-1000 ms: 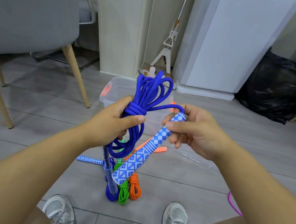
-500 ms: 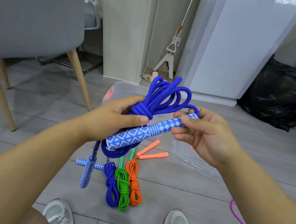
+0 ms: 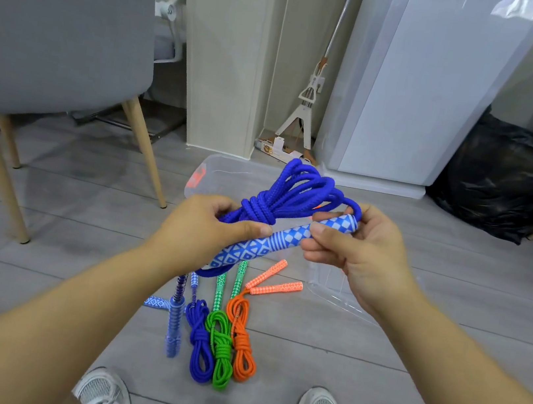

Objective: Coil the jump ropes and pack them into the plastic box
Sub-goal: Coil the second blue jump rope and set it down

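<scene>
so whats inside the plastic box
In the plastic box, the far-left corner shows no rope; the left hand, right hand and blue rope hide most of the rest.

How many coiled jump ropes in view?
4. One blue coil gripped by the left hand, its handle pinched by the right hand; three side by side on the floor: blue rope, green rope, orange rope. Others may be hidden.

No text, label, brand or number can be read. A flat cardboard box [image 3: 279,150] on the floor [image 3: 79,243] carries a round printed mark, too blurred to make out. The blue jump rope handle [image 3: 273,242] shows only diamonds, triangles and stripes.
</scene>
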### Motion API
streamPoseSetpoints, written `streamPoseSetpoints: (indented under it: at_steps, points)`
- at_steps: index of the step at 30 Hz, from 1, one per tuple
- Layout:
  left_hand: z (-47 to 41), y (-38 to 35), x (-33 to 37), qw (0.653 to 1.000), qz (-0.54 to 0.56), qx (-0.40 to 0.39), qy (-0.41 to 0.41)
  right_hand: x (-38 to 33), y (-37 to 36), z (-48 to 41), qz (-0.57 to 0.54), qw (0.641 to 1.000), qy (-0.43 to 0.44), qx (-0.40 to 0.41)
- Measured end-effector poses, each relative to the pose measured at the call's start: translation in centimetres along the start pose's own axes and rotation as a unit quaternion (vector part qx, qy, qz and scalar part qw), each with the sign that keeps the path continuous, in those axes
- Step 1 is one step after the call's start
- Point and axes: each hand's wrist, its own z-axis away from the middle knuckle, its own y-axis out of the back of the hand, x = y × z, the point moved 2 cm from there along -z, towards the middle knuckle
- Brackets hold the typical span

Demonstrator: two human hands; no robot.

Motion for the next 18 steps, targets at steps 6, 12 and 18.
streamPoseSetpoints:
  at_steps: [6,12,18]
  points:
    - [0.3,-1.2,-0.6,0.999,0.017,0.041,0.031,0.6,-0.3,-0.6,0.009,1.000,-0.001,0.008]
    - [-0.2,-2.0,-0.7,0.994,-0.020,0.097,0.043,1.1,-0.6,-1.4,0.033,0.998,0.031,0.033]
    - [-0.7,-2.5,-0.9,0.990,-0.057,0.107,0.067,1.4,-0.8,-2.0,0.058,0.996,0.050,0.051]
